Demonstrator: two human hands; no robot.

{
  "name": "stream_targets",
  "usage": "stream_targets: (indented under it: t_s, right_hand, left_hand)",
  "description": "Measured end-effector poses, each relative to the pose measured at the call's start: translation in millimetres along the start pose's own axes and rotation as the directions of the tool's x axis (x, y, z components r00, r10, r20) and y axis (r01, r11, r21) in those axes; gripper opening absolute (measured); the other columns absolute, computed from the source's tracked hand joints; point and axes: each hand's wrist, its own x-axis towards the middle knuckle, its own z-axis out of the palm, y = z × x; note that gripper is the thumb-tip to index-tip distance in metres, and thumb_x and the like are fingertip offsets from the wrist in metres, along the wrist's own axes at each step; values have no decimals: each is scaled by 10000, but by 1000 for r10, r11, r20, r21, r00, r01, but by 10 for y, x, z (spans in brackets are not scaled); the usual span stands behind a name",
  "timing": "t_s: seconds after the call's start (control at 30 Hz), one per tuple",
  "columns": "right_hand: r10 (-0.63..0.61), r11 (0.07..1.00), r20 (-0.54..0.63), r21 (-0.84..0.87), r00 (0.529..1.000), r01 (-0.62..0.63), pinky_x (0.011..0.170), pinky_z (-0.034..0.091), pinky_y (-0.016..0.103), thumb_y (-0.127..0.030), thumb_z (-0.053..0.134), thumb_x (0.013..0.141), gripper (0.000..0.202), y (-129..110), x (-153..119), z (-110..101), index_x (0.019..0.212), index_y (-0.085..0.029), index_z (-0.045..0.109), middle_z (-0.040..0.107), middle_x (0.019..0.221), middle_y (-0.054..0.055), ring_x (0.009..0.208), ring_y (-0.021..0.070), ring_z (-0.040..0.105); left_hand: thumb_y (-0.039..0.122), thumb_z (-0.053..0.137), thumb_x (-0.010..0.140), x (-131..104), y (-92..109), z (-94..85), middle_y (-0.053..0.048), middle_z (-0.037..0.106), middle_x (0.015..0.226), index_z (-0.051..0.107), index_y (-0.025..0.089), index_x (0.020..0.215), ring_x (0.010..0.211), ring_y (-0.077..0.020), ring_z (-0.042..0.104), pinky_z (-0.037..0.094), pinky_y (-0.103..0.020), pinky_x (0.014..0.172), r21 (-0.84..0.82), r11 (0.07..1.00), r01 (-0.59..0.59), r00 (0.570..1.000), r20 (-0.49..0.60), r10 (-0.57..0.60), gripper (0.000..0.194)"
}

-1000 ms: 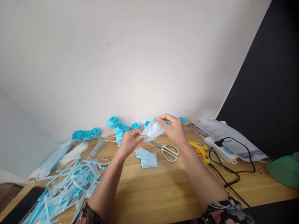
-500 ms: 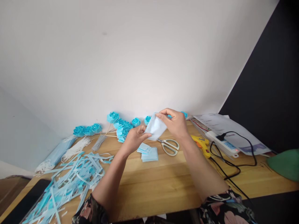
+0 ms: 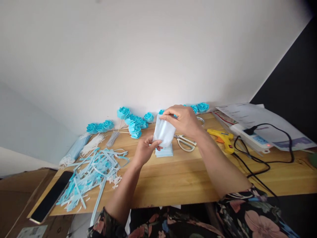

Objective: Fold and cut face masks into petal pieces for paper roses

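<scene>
A pale blue fabric piece [image 3: 164, 131] is held up above the wooden table between both hands. My left hand [image 3: 146, 148] pinches its lower left edge between thumb and fingers. At the top edge, the thumb and fingertips of my right hand [image 3: 182, 119] grip it. Beneath it lies a small stack of light blue squares [image 3: 164, 152], partly covered by the held piece. White-handled scissors [image 3: 185, 143] rest on the table just right of the stack, their blades partly hidden.
Blue fabric flowers [image 3: 135, 125] line the wall. Cut strips [image 3: 91, 175], white cords [image 3: 92, 145], folded masks [image 3: 75, 148] and a phone [image 3: 52, 196] are at left. A yellow glue gun [image 3: 223, 138], power strip [image 3: 252, 138], black cables and papers [image 3: 262, 122] are at right.
The view has shifted, showing more of the boxes at lower left and the table's front edge. The held piece is now more upright, still between both hands.
</scene>
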Motion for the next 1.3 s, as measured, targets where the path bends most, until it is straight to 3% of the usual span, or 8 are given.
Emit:
stream_targets:
  t_s: [0.17, 0.33, 0.7, 0.8, 0.9, 1.1, 1.2, 1.3]
  right_hand:
    - [-76, 996, 70, -32, 995, 78, 692, 392, 288, -336, 636, 900, 198, 6, -14, 39, 753, -218, 697, 696, 747, 4, 725, 151, 594]
    - [-113, 991, 146, -54, 983, 122, 685, 381, 286, -315, 629, 907, 187, 42, -1, 83, 764, -214, 697, 703, 766, 7, 735, 150, 599]
    - [-89, 994, 182, -38, 979, 98, 672, 372, 276, -300, 634, 899, 177, 56, 12, 140, 768, -204, 703, 704, 775, 4, 721, 137, 597]
    - [-77, 997, 160, -19, 984, 81, 670, 375, 274, -325, 631, 899, 192, 70, 16, 135, 766, -208, 707, 706, 770, 4, 712, 137, 599]
    - [-69, 998, 124, -5, 990, 70, 670, 382, 276, -353, 624, 898, 208, 94, 17, 128, 773, -212, 713, 709, 770, 7, 707, 141, 600]
    - [-54, 998, 114, 24, 992, 51, 665, 389, 273, -356, 621, 896, 204, 101, 17, 140, 786, -206, 706, 705, 768, 10, 693, 139, 596]
    - [-21, 999, 105, 26, 994, 18, 642, 381, 269, -344, 605, 898, 189, 100, 17, 164, 811, -203, 694, 694, 755, 8, 672, 137, 580]
    - [5, 1000, 99, 25, 995, -8, 622, 375, 262, -330, 570, 912, 179, 114, 17, 193, 853, -200, 678, 688, 759, 8, 661, 134, 569]
  left_hand:
    - [440, 701, 781, -59, -159, 45, -21, 633, 666, 627, 147, 644, 670, -155, 564, 441, -275, 688, 73, 995, -60, 989, -133, 69, 332]
    - [415, 725, 757, -80, -211, 81, 10, 576, 615, 608, 156, 611, 635, -135, 507, 391, -258, 656, 143, 988, -53, 978, -194, 81, 319]
    - [402, 787, 704, -141, -239, 118, 29, 554, 598, 511, 167, 568, 619, -112, 478, 371, -242, 658, 136, 989, -56, 958, -273, 92, 387]
    - [369, 803, 681, -122, -286, 120, 29, 560, 604, 540, 171, 581, 632, -112, 493, 391, -243, 665, -1, 998, -69, 938, -340, 65, 345]
    - [378, 818, 660, -96, -322, 121, 27, 586, 591, 594, 170, 619, 604, -106, 524, 421, -241, 643, -262, 964, -53, 924, -378, -52, 308]
    - [337, 914, 521, -58, -317, 126, 41, 639, 679, 605, 165, 661, 577, -71, 584, 481, -194, 559, -693, 719, -44, 920, -308, -240, 381]
    - [285, 930, 509, -49, -301, 125, 46, 661, 746, 613, 172, 708, 649, -73, 629, 535, -190, 611, -792, 604, -88, 911, -310, -273, 391]
    - [280, 918, 551, -58, -281, 131, 48, 658, 774, 607, 175, 739, 705, -90, 654, 580, -240, 708, -806, 578, -127, 914, -321, -246, 379]
